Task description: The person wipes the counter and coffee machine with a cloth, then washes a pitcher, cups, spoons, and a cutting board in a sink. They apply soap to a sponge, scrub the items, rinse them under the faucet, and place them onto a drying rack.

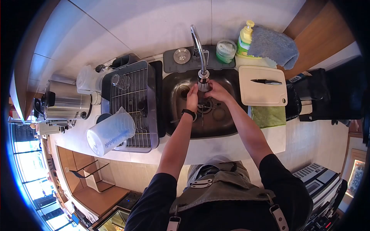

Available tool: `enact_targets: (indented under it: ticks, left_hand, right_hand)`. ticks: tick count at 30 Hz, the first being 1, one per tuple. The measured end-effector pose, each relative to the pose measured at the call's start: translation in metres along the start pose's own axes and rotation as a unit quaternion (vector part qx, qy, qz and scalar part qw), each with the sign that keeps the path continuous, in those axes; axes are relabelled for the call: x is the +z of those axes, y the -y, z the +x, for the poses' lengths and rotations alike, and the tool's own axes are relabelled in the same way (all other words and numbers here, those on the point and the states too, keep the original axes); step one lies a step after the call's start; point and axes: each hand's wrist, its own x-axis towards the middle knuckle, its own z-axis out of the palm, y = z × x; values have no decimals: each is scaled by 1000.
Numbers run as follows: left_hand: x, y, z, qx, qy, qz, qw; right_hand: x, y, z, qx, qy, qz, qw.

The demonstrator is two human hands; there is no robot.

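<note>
My left hand (192, 99) and my right hand (218, 92) are raised over the metal sink (175, 129), one on each side of the faucet's spray head (203, 85). The fingers of both hands are bent in and pressed against its sides; some fingertips are hidden behind it. From the spray head a chrome flexible neck (198, 44) arches up toward the wall. Beneath my hands lie small items around the drain (206, 104), too dark to name. A round, cup-like thing (184, 91) sits in the sink's left back part.
Left of the sink stands a dish rack (148, 109) with a plastic measuring jug (111, 131) tilted on it. To the right, a knife (266, 82) lies on a white cutting board (254, 96), beside a green cloth (268, 116). Behind are a soap bottle (244, 40) and a grey towel (271, 44).
</note>
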Motion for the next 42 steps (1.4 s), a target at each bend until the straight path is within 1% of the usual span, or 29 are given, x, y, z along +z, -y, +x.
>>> enact_targets:
  ticks: [1, 2, 4, 5, 7, 8, 10, 11, 12, 13, 15, 16, 18, 19, 20, 21, 23, 24, 26, 27, 29, 30, 33, 35, 36, 38, 39, 41, 42]
  left_hand:
    - [-2, 1, -2, 23, 6, 58, 998]
    - [-4, 2, -2, -63, -20, 66, 996]
    - [-4, -5, -11, -233, -72, 80, 967]
    - [-8, 2, -9, -282, -43, 76, 955]
    - [-18, 30, 2, -377, 16, 68, 924]
    - [-19, 40, 5, -382, 23, 74, 921]
    - [-14, 41, 2, -393, 41, 61, 917]
    - [-10, 39, 3, -391, 2, 71, 918]
    - [-2, 20, -4, -372, 21, 37, 927]
    - [3, 3, -10, -353, 40, 2, 935]
    - [0, 5, 9, -335, 51, -36, 940]
    - [-1, 8, 22, -324, 55, -55, 943]
    - [-6, 18, 45, -214, 75, -83, 971]
    - [-6, 12, 43, -158, 83, -94, 979]
    - [-3, 7, 41, -130, 69, -129, 981]
    - [5, -17, 25, -141, 34, -129, 981]
    - [16, -61, -7, -164, -34, -124, 978]
    - [8, -51, 0, -144, -36, -121, 981]
    - [-19, -11, 25, -105, -40, -118, 987]
    - [-27, 0, 29, -102, -53, -106, 988]
    - [-36, 10, 36, -94, -78, -81, 989]
    - [-37, 6, 31, -97, -81, -87, 988]
    - [-34, -1, 21, -93, -76, -100, 988]
    - [-36, 1, 27, -72, -57, -96, 991]
    - [-38, 5, 31, -79, -61, -97, 990]
    - [-40, 13, 38, -94, -68, -96, 989]
    - [-35, 6, 36, -83, -67, -99, 989]
    - [-23, -8, 20, -68, -66, -107, 990]
    - [-23, -2, 22, -74, -65, -114, 989]
  right_hand:
    - [-4, 12, -4, 19, 24, 18, 999]
    - [-5, 25, -8, 37, 49, 36, 997]
    - [-4, 9, 5, 140, 22, -21, 990]
    - [-2, -2, 13, 189, 7, -50, 981]
    - [6, -20, 16, 185, -28, -252, 949]
    - [9, -27, 15, 181, -46, -349, 918]
    - [5, -2, 0, 219, -39, -292, 930]
    - [3, 9, -6, 239, -36, -262, 934]
    - [-2, 8, -6, 234, -10, -261, 937]
    - [-6, -5, -4, 213, 6, -220, 952]
    - [-7, -28, -1, 170, 38, -134, 976]
    - [0, -16, -9, 105, -2, -94, 990]
    - [23, 4, -29, -28, -81, -9, 996]
    - [28, 9, -29, -12, -107, -43, 993]
    - [32, 14, -29, 4, -133, -77, 988]
    - [35, 17, -27, 18, -159, -109, 981]
    - [31, 15, -28, 0, -96, -74, 993]
    - [28, 13, -28, -10, -65, -58, 996]
    - [29, 6, -21, -32, -93, -7, 995]
    - [29, 2, -21, -40, -107, 18, 993]
    - [24, 9, -25, -36, -40, -4, 999]
    - [23, 11, -28, -34, -8, -14, 999]
    - [16, 5, -23, -31, -57, 1, 998]
    - [23, 8, -21, -47, -55, 30, 997]
    - [27, 12, -19, -56, -54, 46, 996]
    - [20, 21, -26, -41, -15, 42, 998]
    - [17, 24, -26, -35, 5, 38, 999]
    - [17, 15, -20, -45, -56, 34, 997]
    - [19, 20, -20, -51, -87, 31, 994]
